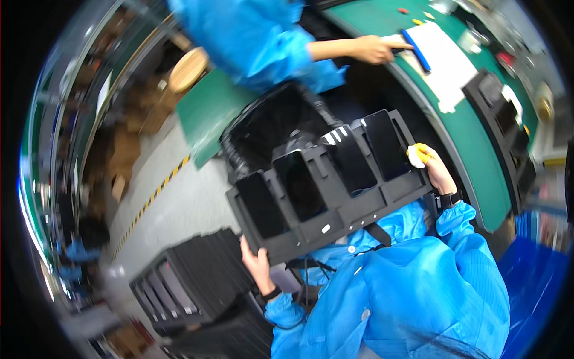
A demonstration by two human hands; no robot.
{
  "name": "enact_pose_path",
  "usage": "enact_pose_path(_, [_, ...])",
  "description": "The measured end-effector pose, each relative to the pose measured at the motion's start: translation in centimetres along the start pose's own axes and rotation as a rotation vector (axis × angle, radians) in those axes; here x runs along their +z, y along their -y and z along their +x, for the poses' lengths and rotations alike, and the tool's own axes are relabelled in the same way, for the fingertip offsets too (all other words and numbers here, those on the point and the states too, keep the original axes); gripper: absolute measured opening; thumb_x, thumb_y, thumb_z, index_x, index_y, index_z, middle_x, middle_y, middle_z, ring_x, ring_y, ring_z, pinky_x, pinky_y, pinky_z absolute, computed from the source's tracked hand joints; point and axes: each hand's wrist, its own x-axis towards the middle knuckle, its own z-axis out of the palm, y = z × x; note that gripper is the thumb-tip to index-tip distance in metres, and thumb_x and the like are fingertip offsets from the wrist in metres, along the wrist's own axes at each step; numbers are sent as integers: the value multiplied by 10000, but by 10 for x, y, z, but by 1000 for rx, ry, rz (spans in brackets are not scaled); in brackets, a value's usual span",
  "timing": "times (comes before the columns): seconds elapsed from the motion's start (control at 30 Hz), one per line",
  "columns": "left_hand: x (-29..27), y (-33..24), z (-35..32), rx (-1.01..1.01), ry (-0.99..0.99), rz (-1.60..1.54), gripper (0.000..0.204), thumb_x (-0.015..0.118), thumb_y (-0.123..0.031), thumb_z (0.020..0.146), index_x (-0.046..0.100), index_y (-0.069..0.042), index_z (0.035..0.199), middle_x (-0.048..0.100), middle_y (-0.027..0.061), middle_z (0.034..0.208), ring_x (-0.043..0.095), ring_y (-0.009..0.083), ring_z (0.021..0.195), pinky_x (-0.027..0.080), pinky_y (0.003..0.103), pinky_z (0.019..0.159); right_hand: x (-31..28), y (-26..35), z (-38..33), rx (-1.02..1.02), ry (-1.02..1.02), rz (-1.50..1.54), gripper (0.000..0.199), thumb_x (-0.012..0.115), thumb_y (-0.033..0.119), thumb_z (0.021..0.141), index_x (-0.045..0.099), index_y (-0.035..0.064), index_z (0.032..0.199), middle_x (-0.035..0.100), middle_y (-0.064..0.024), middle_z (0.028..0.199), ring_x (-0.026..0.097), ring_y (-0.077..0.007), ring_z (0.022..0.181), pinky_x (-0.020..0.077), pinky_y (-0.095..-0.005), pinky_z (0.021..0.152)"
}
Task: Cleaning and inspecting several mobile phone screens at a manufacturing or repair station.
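Note:
A black foam tray (365,213) is held up tilted in front of me. Several dark, glossy phone-sized panels (299,185) lie side by side in its slots. My left hand (257,266) grips the tray's near left corner, thumb on top. At the right end, my right hand (435,170) is closed round the edge, with yellow covers on its fingertips. A small white wad (415,157) shows at those fingertips; I cannot tell whether it is a cloth or tissue. The fingers under the tray are hidden.
Beyond the tray stands a bin with a black liner (248,134). Black trays are stacked (209,269) at lower left. On the green bench (478,179), a co-worker's hand (373,49) holds a blue-edged tool (417,51) over a white sheet (451,66). Another black tray (487,107) lies there.

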Motion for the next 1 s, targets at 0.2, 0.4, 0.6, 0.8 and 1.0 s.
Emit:
enact_pose_path(0.2, [28,-88,35,160,228,-93,664,482,47,664,425,73,1325,513,155,1261,490,243,1169,357,321,1020,-33,30,-124,-163,-392,-62,294,596,156,907,590,-7,1152,628,-47,1091,566,-124,1020,417,-263,929])
enact_pose_path(0.4, [172,-163,67,435,694,-168,557,507,44,716,412,22,1265,504,144,1189,505,232,1131,379,342,999,-78,13,-248,-274,-874,-109,258,547,108,924,589,6,1156,616,-13,1035,561,-95,947,431,-228,839])
enact_pose_path(0.6, [335,-245,59,605,1063,-260,481,544,60,733,494,47,1211,624,166,1094,602,209,1049,455,312,929,-111,-14,-316,-196,-1279,-155,270,527,106,921,596,8,1163,622,-22,1068,561,-101,979,420,-241,859])
enact_pose_path(0.8, [434,-274,50,1021,843,-164,430,630,-66,677,602,16,1098,620,165,937,588,297,829,478,367,755,-156,-32,-318,-223,-1385,-155,312,496,106,927,568,-26,1201,609,-63,1134,557,-147,1054,407,-266,939])
enact_pose_path(1.0, [456,-280,52,1017,681,-121,401,677,-162,659,626,3,1021,607,153,890,589,300,791,500,362,722,-193,-70,-311,-204,-1464,-210,325,506,166,960,568,-40,1204,606,-86,1163,553,-165,1087,405,-279,964])
